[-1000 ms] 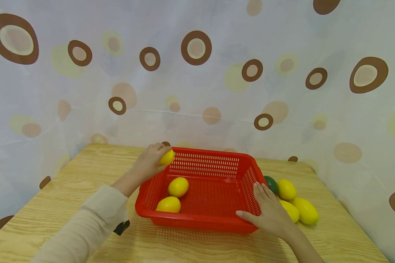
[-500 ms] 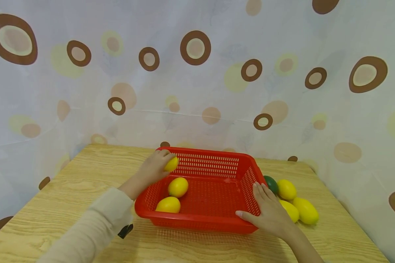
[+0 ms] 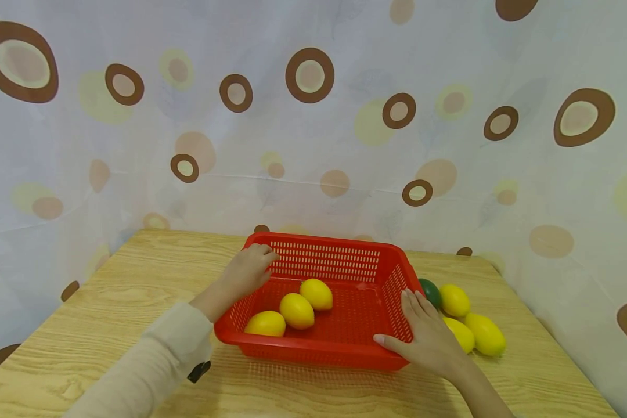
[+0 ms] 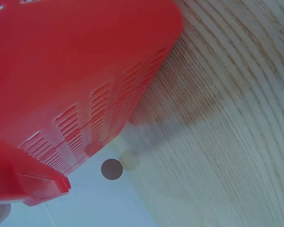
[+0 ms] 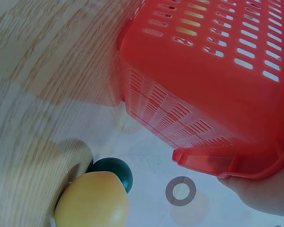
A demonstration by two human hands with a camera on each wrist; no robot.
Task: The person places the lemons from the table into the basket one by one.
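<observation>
A person's left hand [image 3: 251, 270] rests at the far left corner of a red basket [image 3: 345, 355] on a wooden bench [image 3: 110, 296], fingers loosely curled over the rim and grasping nothing. Three lemons [image 3: 298, 310] lie inside the basket, along its left and middle floor, two of them touching. The right hand [image 3: 428, 337] lies flat against the basket's near right corner, fingers straight, its grip released and only steadying the wall. Just right of the basket, on the bench, sit more lemons [image 3: 483, 335] and a dark green fruit [image 3: 431, 292], clustered close together; the right wrist view shows the green fruit [image 5: 112, 173] tucked behind a lemon [image 5: 92, 204]. A spotted curtain [image 3: 313, 116] hangs behind. The risk from here seems to lie with the loose fruit on the right: a careless sweep of the right hand could send a round lemon rolling toward the bench's edge. A push on the light basket could also slide it.
</observation>
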